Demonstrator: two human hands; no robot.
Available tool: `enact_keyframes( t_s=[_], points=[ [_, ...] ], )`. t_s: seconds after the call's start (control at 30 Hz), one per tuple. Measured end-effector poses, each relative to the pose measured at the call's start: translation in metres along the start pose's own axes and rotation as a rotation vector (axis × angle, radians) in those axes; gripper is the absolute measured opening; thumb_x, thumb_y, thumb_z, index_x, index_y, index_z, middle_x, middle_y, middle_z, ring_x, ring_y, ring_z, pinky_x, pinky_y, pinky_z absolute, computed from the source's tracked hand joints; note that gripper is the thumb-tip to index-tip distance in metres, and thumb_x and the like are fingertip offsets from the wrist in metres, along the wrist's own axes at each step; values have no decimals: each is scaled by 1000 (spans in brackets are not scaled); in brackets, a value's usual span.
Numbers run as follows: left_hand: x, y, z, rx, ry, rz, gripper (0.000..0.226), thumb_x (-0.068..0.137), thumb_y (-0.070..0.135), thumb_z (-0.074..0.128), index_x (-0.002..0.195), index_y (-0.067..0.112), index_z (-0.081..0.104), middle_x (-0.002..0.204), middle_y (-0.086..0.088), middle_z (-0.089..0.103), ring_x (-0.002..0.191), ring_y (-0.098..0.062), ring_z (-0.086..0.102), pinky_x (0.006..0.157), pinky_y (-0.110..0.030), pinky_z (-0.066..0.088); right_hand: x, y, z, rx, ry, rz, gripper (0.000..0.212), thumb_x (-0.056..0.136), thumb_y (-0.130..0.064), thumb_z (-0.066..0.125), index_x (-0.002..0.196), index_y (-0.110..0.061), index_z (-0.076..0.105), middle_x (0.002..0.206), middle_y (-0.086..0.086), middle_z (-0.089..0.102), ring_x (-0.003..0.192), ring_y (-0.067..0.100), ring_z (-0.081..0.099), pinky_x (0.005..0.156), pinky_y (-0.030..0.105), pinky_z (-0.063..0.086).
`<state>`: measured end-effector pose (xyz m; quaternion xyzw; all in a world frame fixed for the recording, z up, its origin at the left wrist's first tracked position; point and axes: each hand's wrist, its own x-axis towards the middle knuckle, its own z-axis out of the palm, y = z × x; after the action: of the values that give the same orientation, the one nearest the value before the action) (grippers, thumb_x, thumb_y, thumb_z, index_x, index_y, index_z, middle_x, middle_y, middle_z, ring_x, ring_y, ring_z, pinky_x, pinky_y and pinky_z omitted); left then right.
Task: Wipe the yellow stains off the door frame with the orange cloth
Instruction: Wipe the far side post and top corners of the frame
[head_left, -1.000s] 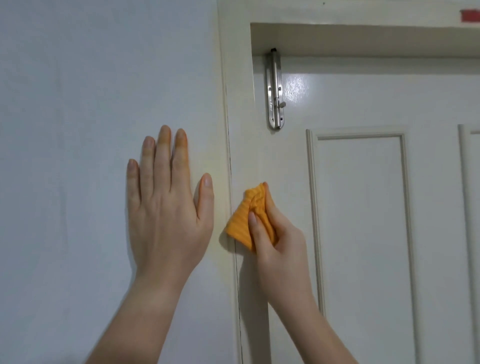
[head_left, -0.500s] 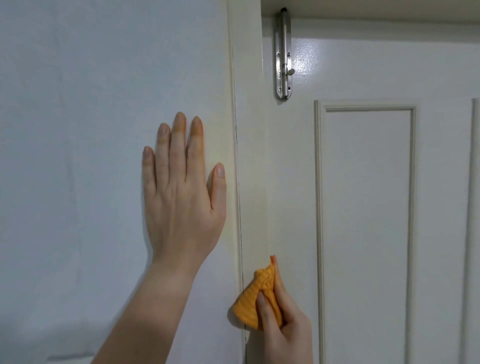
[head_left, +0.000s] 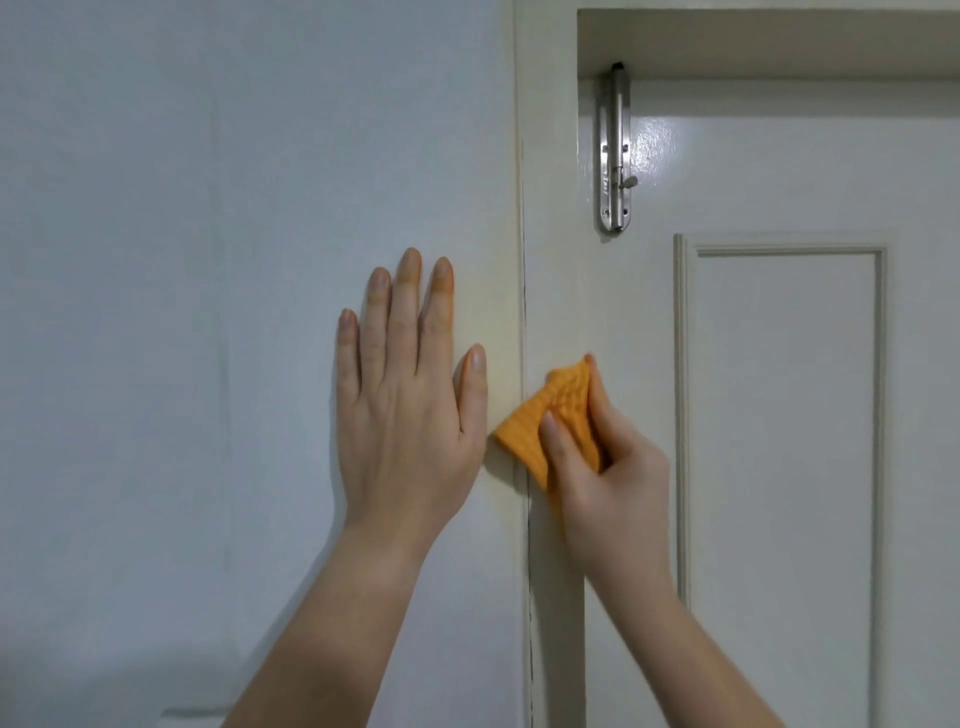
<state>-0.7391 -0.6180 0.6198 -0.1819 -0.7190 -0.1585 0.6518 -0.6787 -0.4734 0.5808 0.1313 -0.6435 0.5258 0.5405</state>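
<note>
Two hands: left hand (head_left: 405, 415) flat on the wall (head_left: 156, 312), fingers straight; at its three o'clock, right hand (head_left: 613, 483) grips the orange cloth (head_left: 530, 431) against the door frame (head_left: 550, 234).

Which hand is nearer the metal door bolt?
Right. The right hand grips the orange cloth below the bolt; the left hand lies flat on the wall, farther left.

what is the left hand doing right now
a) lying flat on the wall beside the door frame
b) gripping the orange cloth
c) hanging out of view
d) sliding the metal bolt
a: the left hand lies flat with straight fingers on the wall, left of the door frame, while the right hand grips the orange cloth.
</note>
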Motion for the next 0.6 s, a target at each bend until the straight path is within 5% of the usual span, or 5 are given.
enact_keyframes(
  t_s=[0.13, 0.27, 0.4, 0.5, 0.6],
  points=[
    [9, -4, -1, 9, -4, 5, 65, 118, 44, 26, 176, 19, 12, 184, -5, 9, 171, -23, 4, 139, -50, 10, 54, -27, 12, 47, 25, -90, 49, 98, -18, 71, 145, -17, 59, 102, -30, 73, 103, -14, 67, 85, 5, 48],
    [15, -4, 0, 36, -3, 28, 65, 117, 45, 20, 176, 20, 10, 184, -4, 7, 171, -22, 2, 139, -51, 10, 98, -55, 22, 37, 46, -149, 16, 100, -26, 68, 112, -21, 77, 86, -7, 78, 83, 3, 73, 72, 19, 57],
    [21, -3, 2, 43, -3, 34, 66, 116, 46, 19, 176, 20, 10, 184, -3, 8, 171, -22, 2, 138, -53, 15, 139, -83, 28, -27, 91, -214, 10, 99, -30, 68, 94, -25, 76, 77, -3, 75, 75, 10, 72, 67, 20, 57],
    [23, -1, 2, 43, 7, 41, 66, 116, 46, 18, 176, 20, 12, 184, -2, 9, 171, -22, 5, 137, -54, 18, 159, -93, 33, -59, 118, -236, 8, 99, -30, 68, 99, -29, 75, 78, -7, 74, 72, 3, 69, 67, 19, 53],
    [27, 0, 3, 45, 4, 49, 65, 115, 45, 20, 176, 21, 12, 184, -1, 9, 171, -21, 5, 136, -54, 21, 168, -95, 45, -235, 160, -338, 41, 103, -28, 61, 144, -24, 60, 115, 0, 76, 102, 10, 71, 90, 26, 54]
  ],
)
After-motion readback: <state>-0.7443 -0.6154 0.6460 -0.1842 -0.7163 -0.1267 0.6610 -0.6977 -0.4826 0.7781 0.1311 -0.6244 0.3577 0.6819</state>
